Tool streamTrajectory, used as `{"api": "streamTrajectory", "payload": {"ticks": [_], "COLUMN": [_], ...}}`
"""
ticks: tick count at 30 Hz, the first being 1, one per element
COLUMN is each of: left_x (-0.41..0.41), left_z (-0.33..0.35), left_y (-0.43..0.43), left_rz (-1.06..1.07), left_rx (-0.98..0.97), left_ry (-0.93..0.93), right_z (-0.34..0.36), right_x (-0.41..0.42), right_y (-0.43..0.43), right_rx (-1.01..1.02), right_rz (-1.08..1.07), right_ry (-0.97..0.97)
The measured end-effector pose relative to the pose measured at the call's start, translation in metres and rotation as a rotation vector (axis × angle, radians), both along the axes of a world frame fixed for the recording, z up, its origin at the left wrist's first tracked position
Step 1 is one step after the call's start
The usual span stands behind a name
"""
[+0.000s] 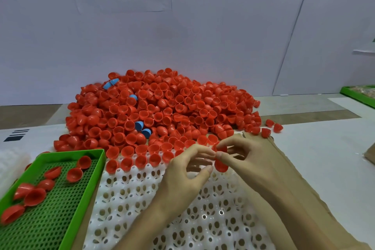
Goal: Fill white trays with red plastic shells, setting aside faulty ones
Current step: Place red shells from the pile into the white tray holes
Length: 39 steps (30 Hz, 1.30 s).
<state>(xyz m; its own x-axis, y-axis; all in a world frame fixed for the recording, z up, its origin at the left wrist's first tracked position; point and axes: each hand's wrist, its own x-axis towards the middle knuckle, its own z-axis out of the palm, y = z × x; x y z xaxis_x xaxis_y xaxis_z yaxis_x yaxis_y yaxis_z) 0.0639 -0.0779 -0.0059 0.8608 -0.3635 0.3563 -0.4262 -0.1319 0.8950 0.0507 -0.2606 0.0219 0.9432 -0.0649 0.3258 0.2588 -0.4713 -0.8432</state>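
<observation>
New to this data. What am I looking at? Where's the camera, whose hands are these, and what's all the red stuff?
There's no machine here. A person is working bare-handed, and the single picture comes from a camera worn on their head, looking forward and down.

On the table lies a big pile of red shells with a few blue pieces mixed in. In front is a white tray of holed cups, and its far rows hold seated shells. The green tray on the left holds several loose shells, probably the rejects.

The right hand pinches a red shell over the white tray. The left hand has its fingertips at the shell, but whether it grips is unclear.
</observation>
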Motion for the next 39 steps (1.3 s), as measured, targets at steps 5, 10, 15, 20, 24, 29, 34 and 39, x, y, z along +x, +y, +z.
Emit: {"api": "streamTrajectory", "payload": {"ticks": [5,10,15,20,24,29,34,39], "left_x": [-0.001,-0.006,-0.005,-0.007,-0.007,-0.007,-0.007,-0.007], "left_z": [-0.005,-0.015,-0.018,-0.018,-0.018,-0.018,-0.018,-0.018], "left_y": [-0.001,-0.008,-0.009,-0.009,-0.009,-0.009,-0.009,-0.009], "left_rz": [0.028,0.013,0.006,0.008,0.01,0.011,0.014,0.012], "left_rx": [0.162,0.522,0.57,0.568,0.57,0.575,0.57,0.566], "left_ry": [-0.093,-0.302,-0.377,-0.377,-0.378,-0.379,-0.382,-0.384], "right_z": [0.013,0.014,0.008,0.004,0.004,-0.002,0.004,0.002], "right_x": [0.002,0.017,0.021,0.018,0.017,0.02,0.039,0.082], "right_y": [-0.012,-0.029,-0.026,-0.03,-0.032,-0.034,-0.048,-0.044], "right_rx": [-0.171,-0.492,-0.636,-0.787,-0.834,-0.934,-0.616,-0.662], "right_rz": [0.001,-0.013,0.098,0.102,0.121,0.171,0.157,0.142], "right_ry": [0.033,0.15,0.14,0.168,0.147,0.13,0.073,0.055]}}
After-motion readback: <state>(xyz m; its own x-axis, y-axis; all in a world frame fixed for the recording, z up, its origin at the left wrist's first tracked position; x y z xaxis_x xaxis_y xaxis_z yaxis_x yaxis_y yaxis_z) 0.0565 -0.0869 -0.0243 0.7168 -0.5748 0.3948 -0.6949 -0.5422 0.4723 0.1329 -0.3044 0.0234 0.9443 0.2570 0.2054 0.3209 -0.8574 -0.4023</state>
